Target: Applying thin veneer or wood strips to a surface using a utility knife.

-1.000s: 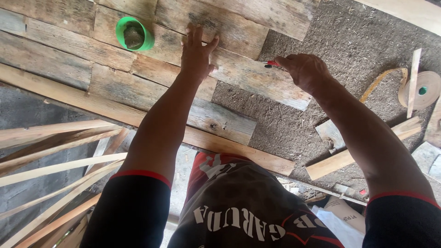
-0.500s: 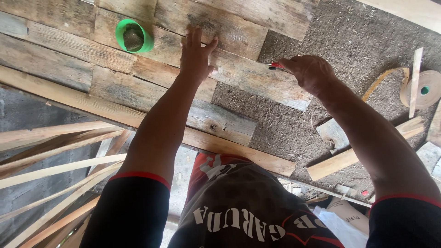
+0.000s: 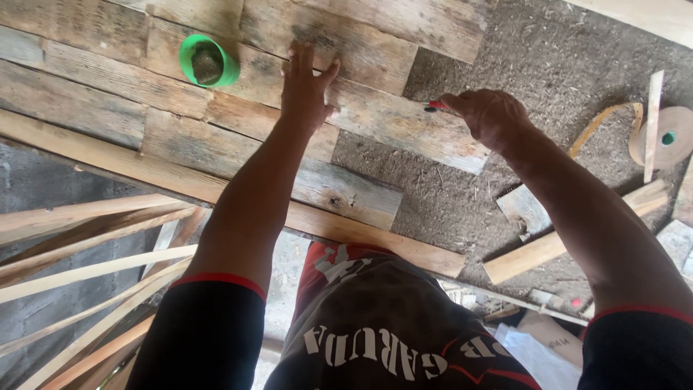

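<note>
Nearest the camera, a dark printed shirt (image 3: 375,339) with red-trimmed sleeves fills the lower edge, and to its left a bundle of thin pale wooden slats (image 3: 79,267) is seen fanned out below the work surface. Just beyond, a long pale batten (image 3: 346,230) is laid along the near edge of the tabletop (image 3: 505,43), where the ends of the boards butt against it, so it may be judged to serve as a straight stop. Weathered grey planks (image 3: 375,123) are set edge to edge in staggered rows above it, and offcuts (image 3: 548,249) lie loose to the right on the rough, dust-covered surface. The left hand (image 3: 304,90) is pressed flat on one plank, fingers spread and holding nothing, apparently so the board is kept from shifting. The right hand (image 3: 487,115) is curled shut around a small red-tipped tool (image 3: 435,106) (a pencil or marker, too little of it showing to tell), its tip held at the upper edge of the rightmost plank, near that plank's end, where a mark could be made. Farther back, a green cup (image 3: 208,61) with dark contents is stood on the planks, well left of the left hand, within reach yet off the working spot. At the far right, a roll of tan edge banding (image 3: 668,137) is seen with a loose strip trailing.
</note>
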